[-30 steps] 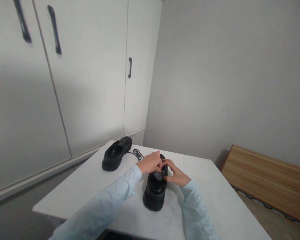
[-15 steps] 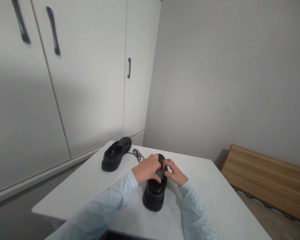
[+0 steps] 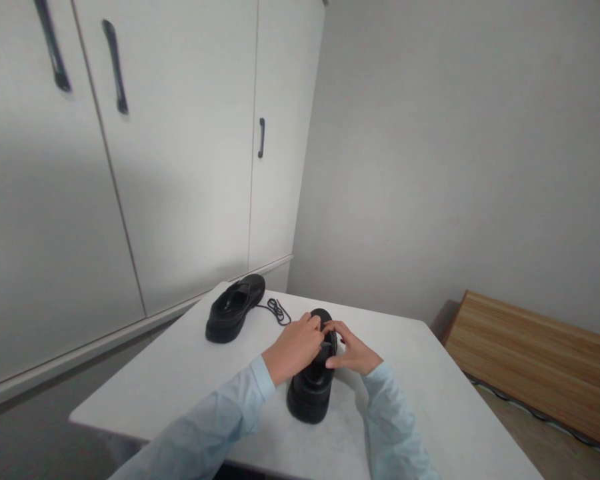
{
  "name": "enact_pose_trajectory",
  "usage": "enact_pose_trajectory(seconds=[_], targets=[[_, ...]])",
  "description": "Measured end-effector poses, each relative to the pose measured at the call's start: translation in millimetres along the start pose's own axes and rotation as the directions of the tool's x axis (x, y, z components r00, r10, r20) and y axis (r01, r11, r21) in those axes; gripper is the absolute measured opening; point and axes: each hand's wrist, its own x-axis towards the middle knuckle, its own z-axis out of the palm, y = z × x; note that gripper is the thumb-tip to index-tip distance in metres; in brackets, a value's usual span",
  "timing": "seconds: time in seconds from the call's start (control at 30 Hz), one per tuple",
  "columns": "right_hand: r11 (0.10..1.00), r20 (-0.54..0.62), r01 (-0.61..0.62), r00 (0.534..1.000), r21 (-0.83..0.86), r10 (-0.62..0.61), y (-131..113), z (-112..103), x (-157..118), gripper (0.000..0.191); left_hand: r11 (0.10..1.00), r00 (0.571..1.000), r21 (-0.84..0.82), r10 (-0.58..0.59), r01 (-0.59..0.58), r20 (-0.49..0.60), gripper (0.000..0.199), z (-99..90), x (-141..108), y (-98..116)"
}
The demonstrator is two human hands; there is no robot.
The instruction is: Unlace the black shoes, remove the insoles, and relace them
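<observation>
A black shoe (image 3: 311,399) stands on the white table in front of me, heel toward me and toe pointing away. Over its opening, my left hand (image 3: 297,345) is closed, with curled fingers at the tongue area; the fingertips are partly hidden. My right hand (image 3: 356,351) curves round the right side of the opening, thumb low and index finger reaching toward the left fingertips. Whether a lace lies between the fingers is too small to tell. A second black shoe (image 3: 226,321) rests farther left, with a black lace (image 3: 279,310) lying loosely looped beside it.
Under the shoes is a white table (image 3: 180,383) with angled edges. White cupboards (image 3: 180,167) with dark handles rise behind on the left, and a plain grey wall (image 3: 430,167) on the right. A wood-grain board (image 3: 525,360) is beyond the table's right edge.
My left thumb has moved off the shoe's opening as that hand turned over it. My right thumb has dropped lower, away from its fingers. The view has shifted slightly.
</observation>
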Motion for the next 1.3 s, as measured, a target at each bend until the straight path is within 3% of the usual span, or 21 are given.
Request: enact_pose_trajectory(seconds=[0.33, 0.6, 0.87, 1.3], targets=[[0.998, -0.042, 0.053, 0.998, -0.046, -0.055, 10.1, 6.1, 4.8, 0.054, 0.99, 0.986, -0.053, -0.132, 0.127, -0.099, 0.015, 4.9, -23.3, 10.7], [0.994, -0.031, 0.05, 0.998, -0.096, -0.053, 10.2, 5.5, 4.6, 0.055, 0.974, 0.95, -0.055, -0.228, 0.222, -0.213, 0.013, 18.2, -40.3, 23.6], [0.994, -0.018, 0.079, 0.997, -0.081, -0.081, 13.2, 5.3, 5.3, 0.064, 0.973, 0.946, -0.074, -0.229, 0.218, -0.229, 0.012, 13.7, -46.5, 19.7], [0.99, -0.004, 0.125, 0.992, -0.071, -0.125, 22.2, 4.6, 5.3, 0.08, 0.922, 0.964, -0.348, -0.228, 0.169, -0.135, 0.019, -9.9, -58.5, 14.1]])
